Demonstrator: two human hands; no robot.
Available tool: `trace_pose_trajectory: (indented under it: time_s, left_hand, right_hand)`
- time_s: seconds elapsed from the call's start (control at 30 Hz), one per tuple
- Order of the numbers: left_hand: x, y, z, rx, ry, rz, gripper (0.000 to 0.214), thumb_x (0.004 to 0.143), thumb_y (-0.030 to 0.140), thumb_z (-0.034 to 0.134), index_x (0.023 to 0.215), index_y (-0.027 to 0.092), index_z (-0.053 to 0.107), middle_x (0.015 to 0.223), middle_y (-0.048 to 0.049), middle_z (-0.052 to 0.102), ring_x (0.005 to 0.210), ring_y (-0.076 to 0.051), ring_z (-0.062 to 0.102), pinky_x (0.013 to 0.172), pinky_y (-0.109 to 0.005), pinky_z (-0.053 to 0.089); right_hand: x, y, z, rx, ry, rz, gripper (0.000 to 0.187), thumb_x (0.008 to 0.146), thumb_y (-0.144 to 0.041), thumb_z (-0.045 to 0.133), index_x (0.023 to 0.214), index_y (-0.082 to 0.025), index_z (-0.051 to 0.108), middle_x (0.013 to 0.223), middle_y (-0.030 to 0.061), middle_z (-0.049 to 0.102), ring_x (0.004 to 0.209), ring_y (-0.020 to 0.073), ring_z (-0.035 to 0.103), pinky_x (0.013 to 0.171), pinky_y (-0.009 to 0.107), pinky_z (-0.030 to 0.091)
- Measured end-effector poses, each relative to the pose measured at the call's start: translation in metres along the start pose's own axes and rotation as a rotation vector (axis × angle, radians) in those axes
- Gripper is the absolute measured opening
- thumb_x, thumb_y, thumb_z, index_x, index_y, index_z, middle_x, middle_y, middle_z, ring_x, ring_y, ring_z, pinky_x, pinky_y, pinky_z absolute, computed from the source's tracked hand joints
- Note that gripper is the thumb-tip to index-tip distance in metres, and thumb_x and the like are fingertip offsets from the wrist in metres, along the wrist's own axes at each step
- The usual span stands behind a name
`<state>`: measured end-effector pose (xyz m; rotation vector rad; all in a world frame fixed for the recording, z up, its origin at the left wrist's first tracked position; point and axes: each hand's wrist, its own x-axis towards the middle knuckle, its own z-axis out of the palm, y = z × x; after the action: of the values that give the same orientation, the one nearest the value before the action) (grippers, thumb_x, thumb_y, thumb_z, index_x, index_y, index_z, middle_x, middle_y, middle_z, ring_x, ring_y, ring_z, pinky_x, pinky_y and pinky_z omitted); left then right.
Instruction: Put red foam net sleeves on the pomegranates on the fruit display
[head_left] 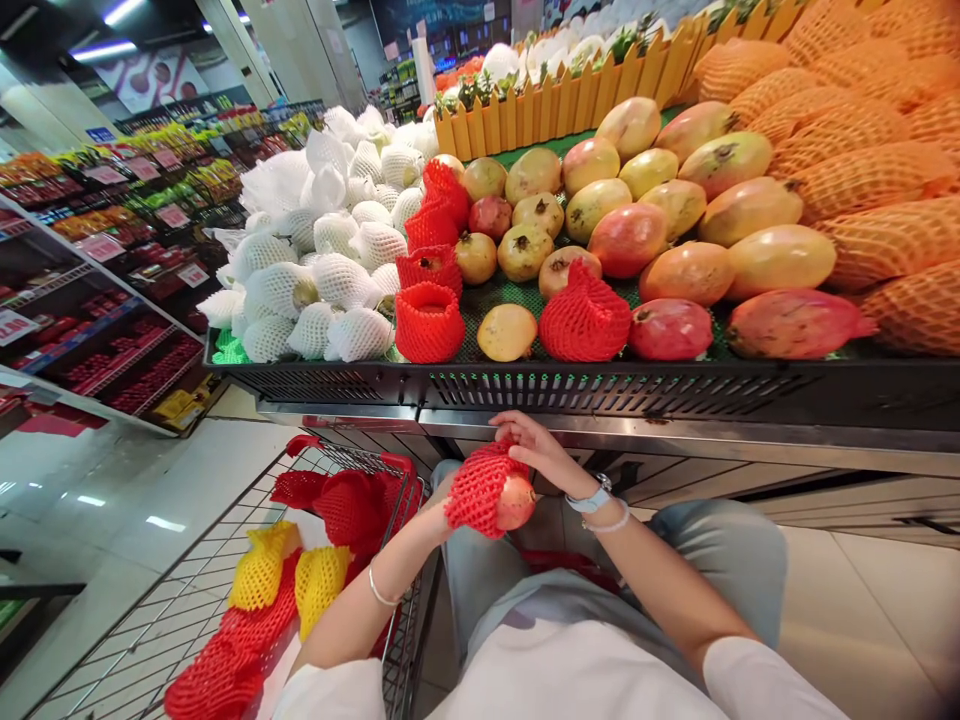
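I hold a pomegranate (516, 502) half covered by a red foam net sleeve (480, 488) in front of my lap. My left hand (433, 512) cups it from below and is mostly hidden behind the net. My right hand (534, 447) rests on top with its fingers curled on the net's upper edge. A watch and a bracelet sit on my right wrist, a thin bangle on my left.
A black display stand (600, 385) before me holds bare pomegranates (671, 328), red-netted ones (429, 322), white-netted fruit (330, 285) and orange-netted fruit (862, 180). A wire shopping cart (195, 600) at my left holds loose red and yellow nets (292, 580). Store shelves line the far left.
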<state>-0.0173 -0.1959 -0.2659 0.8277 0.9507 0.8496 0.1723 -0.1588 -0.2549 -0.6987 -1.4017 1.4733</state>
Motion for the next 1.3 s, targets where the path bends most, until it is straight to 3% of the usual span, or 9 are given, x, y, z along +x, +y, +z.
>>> trace_pose_trajectory:
  time_s: [0.17, 0.37, 0.43, 0.57, 0.73, 0.83, 0.97, 1.1, 1.3]
  left_hand:
    - [-0.009, 0.018, 0.016, 0.114, -0.111, 0.019, 0.040, 0.072, 0.034, 0.079, 0.109, 0.020, 0.074, 0.117, -0.0088, 0.073, 0.116, -0.031, 0.064, 0.105, -0.044, 0.047]
    - [-0.005, 0.009, 0.008, 0.147, -0.083, 0.064, 0.062, 0.059, 0.049, 0.086, 0.110, 0.016, 0.072, 0.118, -0.0145, 0.071, 0.113, -0.034, 0.064, 0.102, -0.046, 0.046]
    - [-0.002, 0.004, 0.003, 0.116, -0.064, 0.050, 0.060, 0.059, 0.048, 0.087, 0.107, 0.016, 0.072, 0.117, -0.0143, 0.071, 0.111, -0.032, 0.064, 0.102, -0.045, 0.046]
    - [0.003, 0.000, -0.002, 0.065, -0.002, 0.020, 0.058, 0.055, 0.042, 0.089, 0.105, 0.016, 0.072, 0.112, -0.0123, 0.073, 0.106, -0.030, 0.066, 0.096, -0.040, 0.048]
    - [0.007, -0.003, -0.002, -0.013, 0.101, 0.044, 0.050, 0.055, 0.028, 0.090, 0.100, 0.016, 0.072, 0.099, -0.0081, 0.076, 0.093, -0.023, 0.069, 0.091, -0.034, 0.050]
    - [0.007, -0.005, -0.005, -0.129, 0.050, -0.057, 0.045, 0.059, 0.034, 0.087, 0.097, 0.014, 0.073, 0.097, -0.0093, 0.076, 0.089, -0.023, 0.070, 0.087, -0.035, 0.052]
    - [0.009, -0.006, -0.013, -0.227, 0.116, -0.136, 0.036, 0.056, 0.038, 0.088, 0.077, 0.014, 0.073, 0.081, -0.0055, 0.075, 0.074, -0.018, 0.068, 0.074, -0.029, 0.054]
    - [0.010, -0.004, -0.012, -0.250, 0.205, -0.049, 0.034, 0.057, 0.031, 0.089, 0.082, 0.014, 0.072, 0.077, -0.0019, 0.073, 0.069, -0.013, 0.064, 0.068, -0.024, 0.053]
    - [0.008, -0.003, 0.001, -0.399, 0.425, 0.106, 0.026, 0.063, 0.023, 0.085, 0.081, 0.017, 0.068, 0.080, 0.0003, 0.071, 0.072, -0.013, 0.065, 0.067, -0.023, 0.054]
  right_hand:
    - [0.009, -0.008, -0.023, -0.133, -0.271, 0.104, 0.035, 0.062, -0.040, 0.081, 0.079, -0.017, 0.060, 0.072, -0.0014, 0.057, 0.067, 0.0149, 0.054, 0.062, 0.027, 0.044]
    - [-0.008, 0.001, -0.004, -0.207, -0.022, -0.145, 0.029, 0.078, -0.030, 0.065, 0.060, -0.022, 0.044, 0.066, -0.0016, 0.046, 0.067, 0.0150, 0.044, 0.069, 0.031, 0.042]
    - [-0.016, 0.003, 0.004, -0.212, 0.045, -0.240, 0.009, 0.081, -0.030, 0.060, 0.080, -0.022, 0.057, 0.078, 0.0019, 0.052, 0.077, 0.0182, 0.049, 0.079, 0.035, 0.044]
    - [-0.022, -0.006, 0.002, -0.407, -0.105, -0.316, 0.046, 0.085, -0.022, 0.058, 0.131, -0.023, 0.052, 0.101, 0.0066, 0.059, 0.093, 0.0210, 0.056, 0.086, 0.035, 0.046]
    - [-0.023, -0.008, -0.004, -0.681, -0.065, -0.536, 0.029, 0.090, -0.007, 0.049, 0.092, -0.024, 0.072, 0.077, 0.0033, 0.056, 0.075, 0.0175, 0.053, 0.067, 0.029, 0.045]
    - [-0.026, 0.003, -0.005, -0.665, 0.031, -0.658, 0.035, 0.091, -0.008, 0.047, 0.098, -0.029, 0.074, 0.081, 0.0037, 0.056, 0.076, 0.0173, 0.053, 0.067, 0.030, 0.047]
    - [-0.024, 0.021, -0.014, -0.427, 0.207, -0.439, 0.024, 0.090, -0.020, 0.054, 0.102, -0.028, 0.073, 0.095, 0.0050, 0.058, 0.090, 0.0198, 0.058, 0.080, 0.035, 0.050]
    - [-0.025, 0.043, -0.008, -0.090, 0.450, -0.191, 0.027, 0.095, -0.037, 0.048, 0.115, -0.026, 0.062, 0.105, 0.0057, 0.063, 0.094, 0.0204, 0.061, 0.087, 0.038, 0.050]
    - [-0.046, 0.069, 0.046, -0.279, 0.510, -0.211, 0.037, 0.075, -0.038, 0.077, 0.105, -0.024, 0.060, 0.109, 0.0069, 0.059, 0.106, 0.0250, 0.058, 0.095, 0.042, 0.048]
